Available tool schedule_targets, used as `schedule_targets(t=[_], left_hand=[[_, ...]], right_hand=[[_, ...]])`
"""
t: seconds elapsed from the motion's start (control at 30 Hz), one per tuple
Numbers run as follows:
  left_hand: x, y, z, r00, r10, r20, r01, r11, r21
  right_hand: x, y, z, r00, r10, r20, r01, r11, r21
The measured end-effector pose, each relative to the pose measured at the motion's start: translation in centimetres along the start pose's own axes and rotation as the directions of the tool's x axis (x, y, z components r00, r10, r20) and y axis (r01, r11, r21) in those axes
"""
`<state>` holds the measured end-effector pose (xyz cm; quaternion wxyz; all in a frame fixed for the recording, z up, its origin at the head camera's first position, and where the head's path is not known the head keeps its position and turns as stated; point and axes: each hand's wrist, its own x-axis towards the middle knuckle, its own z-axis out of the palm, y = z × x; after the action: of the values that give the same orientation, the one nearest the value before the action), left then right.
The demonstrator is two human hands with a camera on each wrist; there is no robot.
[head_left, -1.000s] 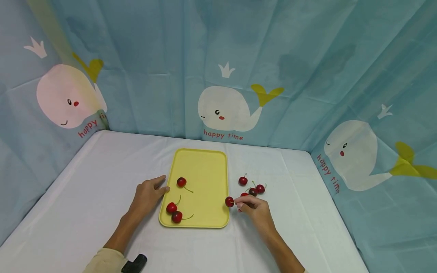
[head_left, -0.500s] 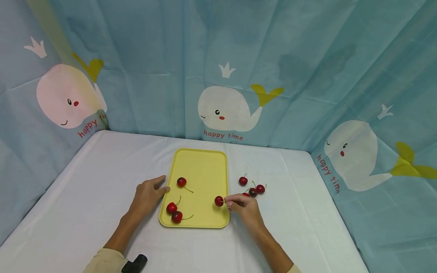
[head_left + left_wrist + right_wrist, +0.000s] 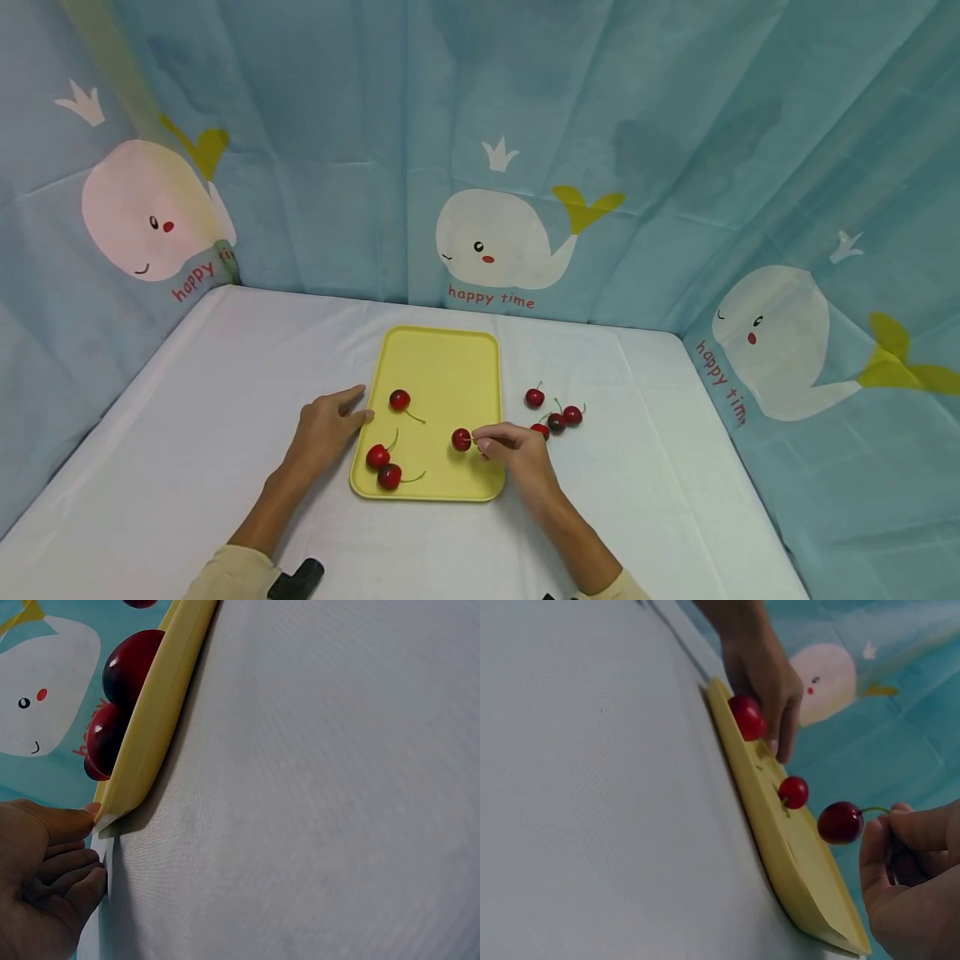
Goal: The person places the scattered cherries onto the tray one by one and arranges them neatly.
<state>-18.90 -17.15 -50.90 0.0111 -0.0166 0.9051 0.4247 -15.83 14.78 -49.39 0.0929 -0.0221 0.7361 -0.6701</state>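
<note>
In the head view, a yellow tray (image 3: 444, 358) lies on the table. Near its left side sit three stemmed red cherries: the upper one (image 3: 400, 401), the middle one (image 3: 377, 456) and the lowest one (image 3: 390, 477). My right hand (image 3: 525, 461) pinches another cherry by its stem, so the fruit (image 3: 461, 440) hangs over the tray's right half. The right wrist view shows that held cherry (image 3: 841, 823) apart from the tray surface. My left hand (image 3: 322, 429) rests at the tray's left edge, its thumb (image 3: 71, 823) touching the rim and the other fingers loosely bent.
To the tray's right, several cherries lie on the white cloth (image 3: 660, 467), among them a far one (image 3: 534, 397) and a dark one (image 3: 557, 423). A blue curtain (image 3: 330, 167) with printed whales stands around the table's back and sides.
My right hand has carried the pinched cherry leftward, from the tray's right rim to well over the tray. The left hand and the tray have stayed put.
</note>
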Motion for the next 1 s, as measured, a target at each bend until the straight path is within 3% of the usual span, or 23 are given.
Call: schedule_targets(t=[1.0], left_hand=[[-0.1,0.1,0.0,1.000,-0.018,0.014,0.018,1.000,0.003]], right_hand=[[2.3,0.6,5.1,0.995,0.071,0.068,-0.085,0.966,0.244]])
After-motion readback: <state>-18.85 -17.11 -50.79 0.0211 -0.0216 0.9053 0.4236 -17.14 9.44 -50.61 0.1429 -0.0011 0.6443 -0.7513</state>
